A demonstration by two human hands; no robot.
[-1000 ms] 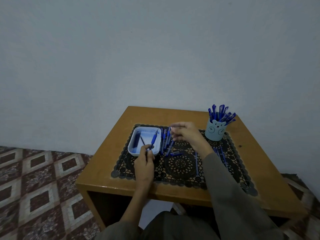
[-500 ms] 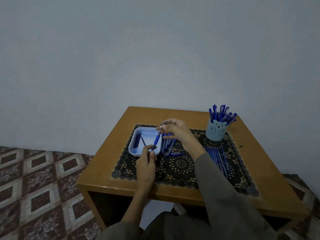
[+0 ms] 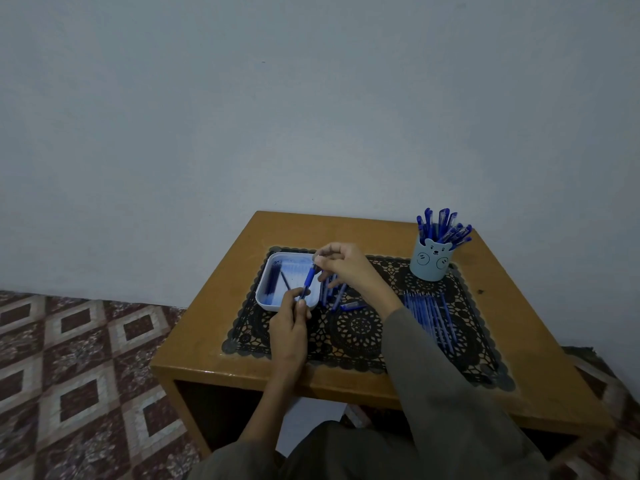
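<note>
Head camera: over the white rectangular plastic tray (image 3: 263, 289), the left hand (image 3: 289, 327), fingers curled, grips the lower end of a tilted blue plastic pen (image 3: 309, 280). The right hand (image 3: 346, 268) pinches its top, having shifted left from above the loose blue pens (image 3: 332, 292) a second ago.

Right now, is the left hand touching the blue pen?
Touching. The head view shows the left hand pinching the lower end of the blue pen between thumb and fingertips, with no gap.

Tray (image 3: 266, 277) lies left on the mat (image 3: 356, 329), cup (image 3: 431, 263) (holding pens (image 3: 444, 225)) far right.
</note>
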